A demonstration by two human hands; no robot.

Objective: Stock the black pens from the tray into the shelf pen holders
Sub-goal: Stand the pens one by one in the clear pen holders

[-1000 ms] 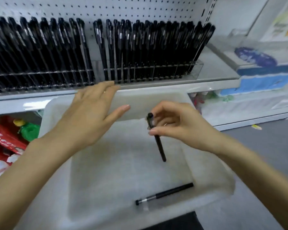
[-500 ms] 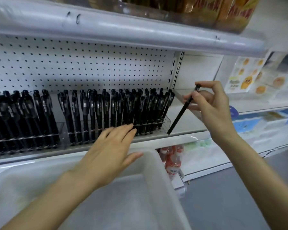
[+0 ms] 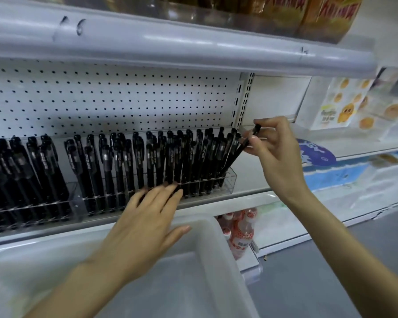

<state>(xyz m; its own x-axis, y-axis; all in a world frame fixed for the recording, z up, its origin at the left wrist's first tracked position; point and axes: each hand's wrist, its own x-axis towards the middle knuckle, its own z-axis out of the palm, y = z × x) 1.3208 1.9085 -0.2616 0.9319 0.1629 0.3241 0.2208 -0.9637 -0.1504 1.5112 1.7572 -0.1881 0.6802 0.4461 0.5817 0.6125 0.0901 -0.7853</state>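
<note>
My right hand (image 3: 274,150) pinches a black pen (image 3: 237,153) near its cap, slanted down and left, its tip inside the right end of the clear pen holder (image 3: 230,182) on the shelf. That holder is packed with several upright black pens (image 3: 147,161). A second clear holder (image 3: 21,180) at the left also holds several black pens. My left hand (image 3: 147,221) lies flat with straight fingers on the far rim of the white tray (image 3: 218,253), fingertips reaching the holder's front. The tray's inside is mostly hidden by my arm.
A white pegboard (image 3: 113,104) backs the shelf, and a grey upper shelf edge (image 3: 170,40) overhangs it. Red-and-white bottles (image 3: 241,232) stand on the lower shelf right of the tray. Sticker sheets (image 3: 345,104) and blue packs (image 3: 345,173) fill the neighbouring bay.
My right hand lifted the pen out of the tray, carried it up to the shelf and lowered its tip into the right end of the holder. My view rose from the tray to the shelf.
</note>
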